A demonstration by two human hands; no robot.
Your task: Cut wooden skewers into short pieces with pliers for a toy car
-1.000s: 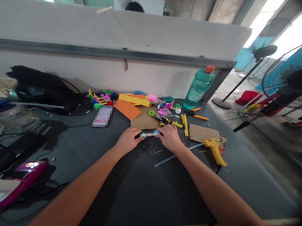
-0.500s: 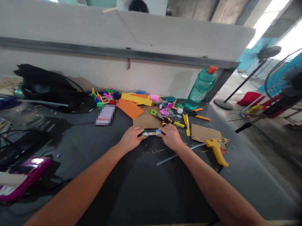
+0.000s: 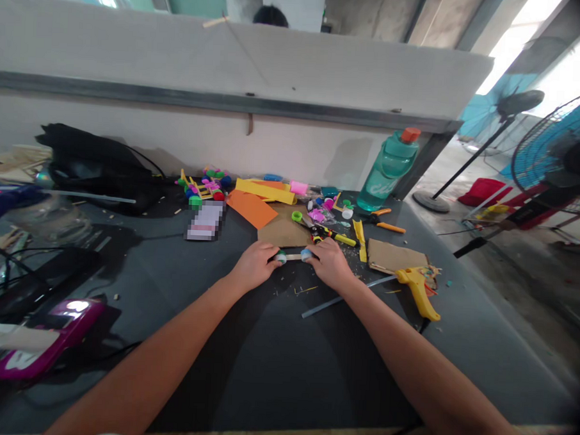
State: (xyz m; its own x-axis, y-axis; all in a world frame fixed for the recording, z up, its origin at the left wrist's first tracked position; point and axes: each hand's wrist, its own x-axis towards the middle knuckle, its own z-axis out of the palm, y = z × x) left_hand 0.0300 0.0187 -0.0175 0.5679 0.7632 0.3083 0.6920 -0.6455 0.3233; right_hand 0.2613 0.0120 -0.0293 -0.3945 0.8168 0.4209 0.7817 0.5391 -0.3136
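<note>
Between my two hands lies a short pale stick [image 3: 294, 257] with a small round cap at each end. My left hand [image 3: 255, 266] pinches the green and white cap [image 3: 281, 257] at its left end. The light blue cap [image 3: 306, 255] at the right end is gripped by my right hand [image 3: 333, 264]. Just beyond my hands are a piece of brown cardboard [image 3: 282, 230] and pliers with black and yellow handles [image 3: 340, 237]. A long translucent glue stick [image 3: 322, 307] rests near my right forearm.
A yellow glue gun [image 3: 419, 292] and another cardboard piece [image 3: 396, 255] are at the right. Behind them stands a green bottle [image 3: 388, 170]. Orange paper [image 3: 252, 208] and colourful bits lie at the back. A purple device [image 3: 54, 342] sits at the left.
The whole view has shifted slightly. Both hands keep their hold on the capped stick, with no clear movement of their own.
</note>
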